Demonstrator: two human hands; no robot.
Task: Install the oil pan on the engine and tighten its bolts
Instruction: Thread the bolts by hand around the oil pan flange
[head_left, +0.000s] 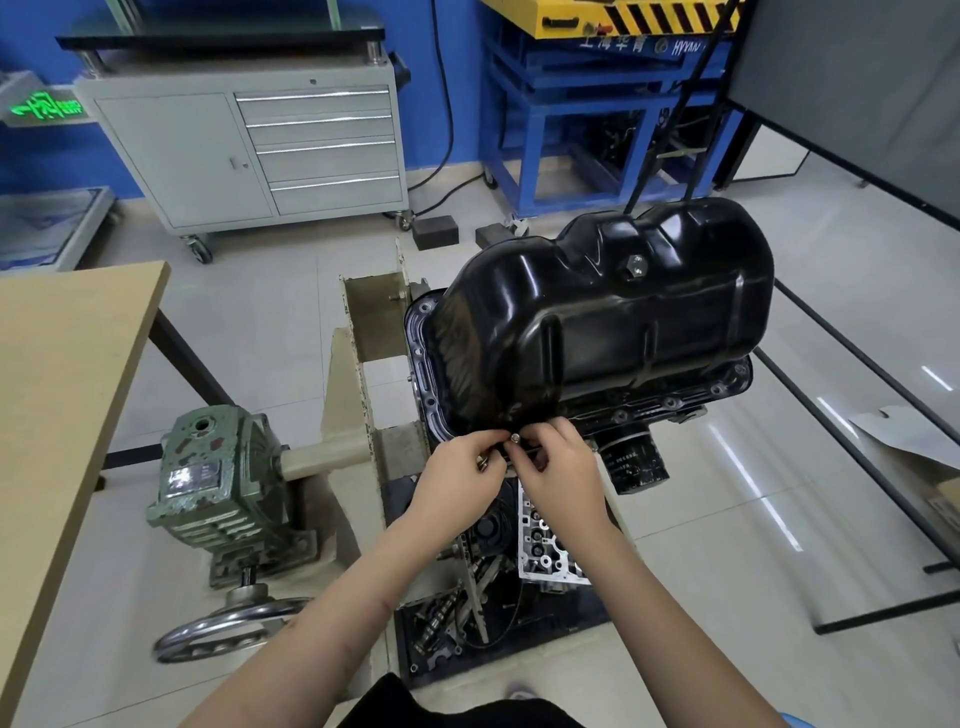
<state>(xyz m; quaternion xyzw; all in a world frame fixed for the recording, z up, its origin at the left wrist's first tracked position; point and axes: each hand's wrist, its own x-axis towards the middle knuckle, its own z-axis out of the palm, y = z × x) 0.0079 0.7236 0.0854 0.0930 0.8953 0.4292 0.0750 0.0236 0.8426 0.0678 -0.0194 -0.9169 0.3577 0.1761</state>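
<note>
A glossy black oil pan (613, 317) sits upside-up on the engine (628, 457), its flange lined with bolt holes. Several bolts (670, 402) stand in the flange along the right near edge. At the pan's near corner, my right hand (561, 467) pinches a small silver bolt (514, 437) at the flange. My left hand (457, 483) sits beside it, fingers curled around more small bolts (483, 461). A silver drain plug (636, 265) shows on top of the pan.
The engine hangs on a beige stand (358, 415) with a green gearbox (213, 478) and handwheel (228, 626). A wooden table (62, 395) is at left, a grey tool cabinet (249, 150) behind, black rails (857, 426) and cardboard at right.
</note>
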